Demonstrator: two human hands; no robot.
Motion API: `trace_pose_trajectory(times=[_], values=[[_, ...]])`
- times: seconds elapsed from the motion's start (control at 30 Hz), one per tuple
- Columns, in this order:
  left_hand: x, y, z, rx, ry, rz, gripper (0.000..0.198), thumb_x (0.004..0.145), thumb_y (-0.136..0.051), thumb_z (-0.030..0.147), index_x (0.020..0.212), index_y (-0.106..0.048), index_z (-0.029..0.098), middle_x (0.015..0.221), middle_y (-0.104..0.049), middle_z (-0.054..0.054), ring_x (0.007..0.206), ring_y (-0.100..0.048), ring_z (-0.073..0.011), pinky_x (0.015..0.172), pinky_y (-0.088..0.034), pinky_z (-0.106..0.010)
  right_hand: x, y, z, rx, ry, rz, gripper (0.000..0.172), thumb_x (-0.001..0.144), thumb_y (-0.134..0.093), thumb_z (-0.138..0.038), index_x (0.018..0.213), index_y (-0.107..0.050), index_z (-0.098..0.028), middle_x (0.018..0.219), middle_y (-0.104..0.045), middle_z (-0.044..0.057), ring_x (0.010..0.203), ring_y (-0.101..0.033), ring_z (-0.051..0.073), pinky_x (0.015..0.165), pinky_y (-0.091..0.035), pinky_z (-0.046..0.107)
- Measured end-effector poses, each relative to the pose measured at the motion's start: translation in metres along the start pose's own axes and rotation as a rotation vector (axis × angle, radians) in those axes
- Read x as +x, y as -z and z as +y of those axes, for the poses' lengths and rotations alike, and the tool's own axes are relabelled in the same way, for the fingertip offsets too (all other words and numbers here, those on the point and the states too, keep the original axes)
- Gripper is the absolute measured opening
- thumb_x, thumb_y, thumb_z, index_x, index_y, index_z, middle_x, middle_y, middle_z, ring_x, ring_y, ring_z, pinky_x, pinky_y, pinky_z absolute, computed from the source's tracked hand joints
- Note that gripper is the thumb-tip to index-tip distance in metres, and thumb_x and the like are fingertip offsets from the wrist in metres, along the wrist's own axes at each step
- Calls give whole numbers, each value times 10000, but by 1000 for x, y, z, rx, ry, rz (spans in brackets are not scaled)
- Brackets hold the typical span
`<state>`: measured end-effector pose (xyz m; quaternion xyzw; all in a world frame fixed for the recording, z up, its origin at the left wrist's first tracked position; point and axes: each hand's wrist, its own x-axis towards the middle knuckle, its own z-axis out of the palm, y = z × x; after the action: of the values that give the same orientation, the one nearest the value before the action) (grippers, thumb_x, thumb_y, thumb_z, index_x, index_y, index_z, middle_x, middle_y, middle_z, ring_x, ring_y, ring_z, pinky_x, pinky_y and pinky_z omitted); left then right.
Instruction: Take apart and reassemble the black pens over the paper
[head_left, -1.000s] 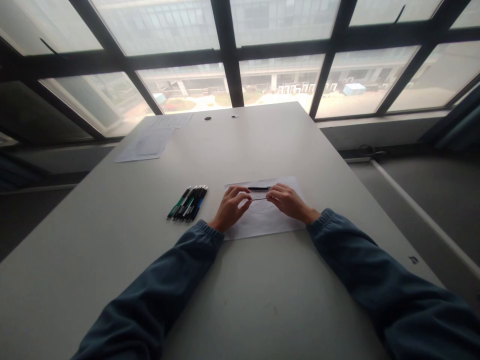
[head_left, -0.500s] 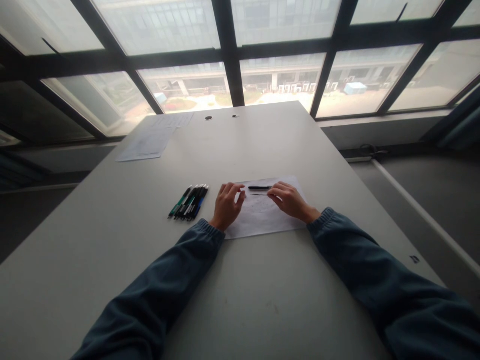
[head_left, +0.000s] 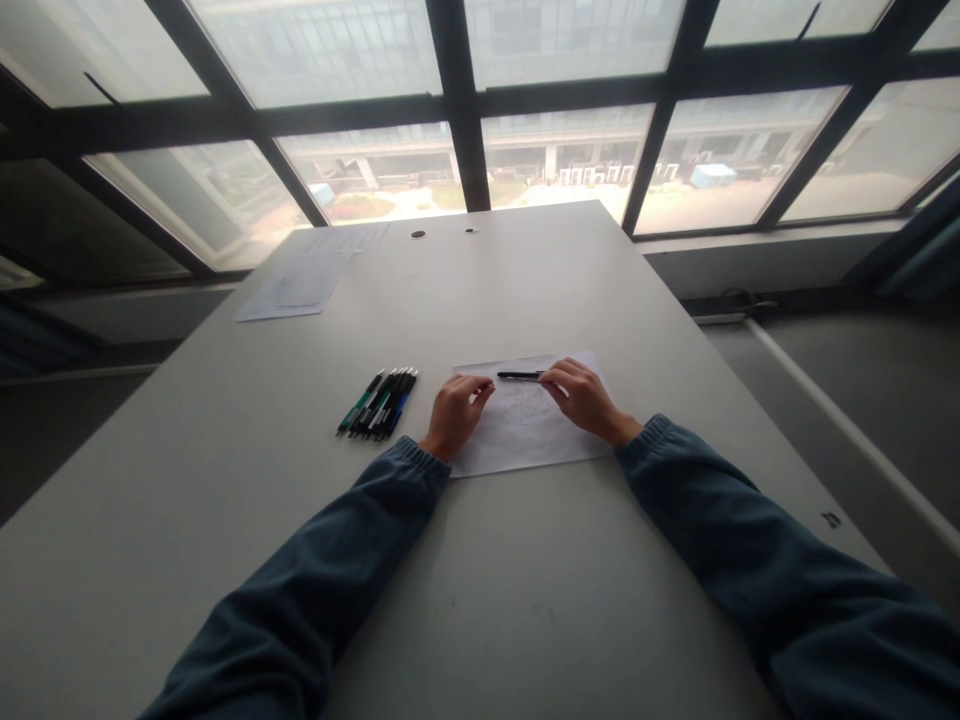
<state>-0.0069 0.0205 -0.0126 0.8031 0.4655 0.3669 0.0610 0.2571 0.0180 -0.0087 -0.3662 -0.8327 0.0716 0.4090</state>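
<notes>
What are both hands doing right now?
Left hand: curled on the paper, grip cannot be told.
Right hand: pinching the pen.

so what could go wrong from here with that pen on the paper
The black pen lies on the sheet of paper, only its end at the right hand; a nudge could roll it off. The left hand rests on the sheet's edge, so a pull may slide or crease it. A sleeve sweep could scatter the row of pens.
</notes>
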Motion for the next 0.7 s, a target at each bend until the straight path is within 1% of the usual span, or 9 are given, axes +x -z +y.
trace_pose_trajectory(times=[0.07, 0.13, 0.33, 0.7], values=[[0, -1, 2, -97, -8, 98, 126, 946, -657, 298, 989, -729, 204, 868, -737, -35, 814, -671, -176, 789, -550, -332, 0, 0, 0, 4, 1, -6, 189, 1024, -513, -222, 923, -672, -213, 906, -692, 73, 891, -604, 217, 816, -489, 354], [0, -1, 6, -154, -24, 144, 116, 938, -667, 292, 985, -728, 206, 871, -736, -34, 813, -681, -171, 774, -556, -326, 0, 1, -1, 12, 4, -15, 199, 1026, -508, -228, 924, -678, -216, 902, -690, 76, 888, -600, 220, 813, -489, 360], [1, 2, 14, -183, -98, 114, 90, 925, -682, 274, 973, -729, 214, 876, -744, -39, 834, -688, -182, 812, -572, -358, 0, 0, -2, 46, 30, -37, 217, 1031, -496, -244, 937, -690, -219, 915, -688, 81, 897, -594, 221, 817, -491, 367], [1, 1, 16, -230, -116, 80, 96, 923, -699, 291, 962, -736, 211, 909, -760, -46, 850, -699, -184, 817, -582, -359, -2, -1, -2, 65, 73, -65, 205, 1033, -500, -247, 949, -684, -213, 934, -686, 82, 903, -595, 216, 821, -495, 366]])
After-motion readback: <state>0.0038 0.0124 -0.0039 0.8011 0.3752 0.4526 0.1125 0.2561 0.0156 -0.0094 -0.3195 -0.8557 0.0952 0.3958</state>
